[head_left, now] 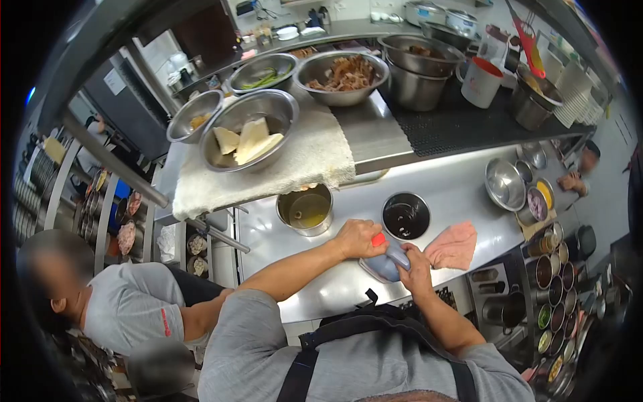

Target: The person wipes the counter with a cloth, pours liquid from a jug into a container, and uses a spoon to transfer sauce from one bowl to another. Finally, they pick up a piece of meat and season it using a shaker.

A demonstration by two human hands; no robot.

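At the front edge of the steel counter, my left hand (362,238) is closed around something with a red end (379,239); its kind is hidden by the fingers. My right hand (416,268) grips a smooth blue-grey object (383,266) just below it, whose kind I cannot make out. Beyond my hands stands a round metal pot of dark liquid (406,216). Left of that is a metal pot with yellowish liquid (306,209). A pink cloth (453,246) lies close to my right hand.
A raised shelf carries metal bowls, including one of pale wedges (249,142) on a white towel (321,155) and one of shredded meat (343,75). A white jug (481,82) stands farther right. Another person (137,301) is close on my left; small bowls (506,184) stand at right.
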